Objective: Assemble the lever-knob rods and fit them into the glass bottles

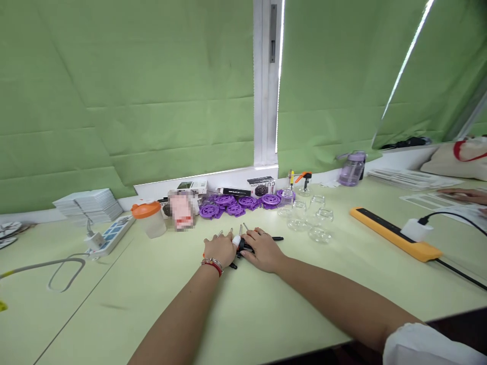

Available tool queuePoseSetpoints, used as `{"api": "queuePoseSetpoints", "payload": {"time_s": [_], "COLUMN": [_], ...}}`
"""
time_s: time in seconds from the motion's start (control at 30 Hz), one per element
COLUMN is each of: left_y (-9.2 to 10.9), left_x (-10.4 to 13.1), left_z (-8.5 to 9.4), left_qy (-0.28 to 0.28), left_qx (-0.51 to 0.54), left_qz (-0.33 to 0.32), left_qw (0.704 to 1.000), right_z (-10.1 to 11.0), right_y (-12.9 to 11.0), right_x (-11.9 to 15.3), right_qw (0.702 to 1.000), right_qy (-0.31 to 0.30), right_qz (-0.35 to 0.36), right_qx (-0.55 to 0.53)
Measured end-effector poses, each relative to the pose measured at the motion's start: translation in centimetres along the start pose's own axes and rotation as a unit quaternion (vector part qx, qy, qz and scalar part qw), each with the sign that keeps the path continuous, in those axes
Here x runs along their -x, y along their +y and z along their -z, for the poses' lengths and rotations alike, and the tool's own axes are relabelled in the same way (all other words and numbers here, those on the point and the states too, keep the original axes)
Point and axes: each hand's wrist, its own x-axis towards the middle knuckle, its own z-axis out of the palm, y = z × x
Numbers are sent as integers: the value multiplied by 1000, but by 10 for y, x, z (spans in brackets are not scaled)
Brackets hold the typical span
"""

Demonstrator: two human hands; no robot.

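My left hand (220, 249), with bracelets at its wrist, lies palm down over a small cluster of spray pump heads on the table. From the other side my right hand (264, 248) presses in, its fingers curled over the same cluster. Between the hands show white and black pump heads (241, 244), with thin metal tubes pointing away from me. A black end (277, 238) sticks out past my right hand. The palms hide most of these parts, so their exact shape and number are unclear. Both hands are closed around the cluster.
Behind lie purple openwork plastic pieces (236, 209). Clear glass bottles (320, 225) stand to the right; one carries an orange-black spray head (304, 178). An orange-lidded container (149, 218) and white power strip (112, 237) are left, a yellow power strip (393, 234) right. Another person's hand (466, 195) rests far right.
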Motion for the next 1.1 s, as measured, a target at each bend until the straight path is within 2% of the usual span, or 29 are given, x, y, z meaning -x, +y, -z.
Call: {"api": "queuePoseSetpoints", "payload": {"time_s": [0.17,0.5,0.8,1.1], "left_y": [9,7,7,8], "left_x": [2,3,6,7], "left_z": [1,3,0,1], "left_qy": [8,13,52,74], "left_qx": [-1,-9,-20,-21], "left_qz": [-1,5,25,15], "left_qw": [1000,1000,998,997], "right_z": [3,3,-1,3], "right_y": [5,2,3,2], "right_x": [6,3,5,5], "right_qw": [1000,1000,1000,1000], "right_qy": [9,11,16,5], "right_qz": [-1,-4,-14,-12], "right_qx": [-1,-3,0,-4]}}
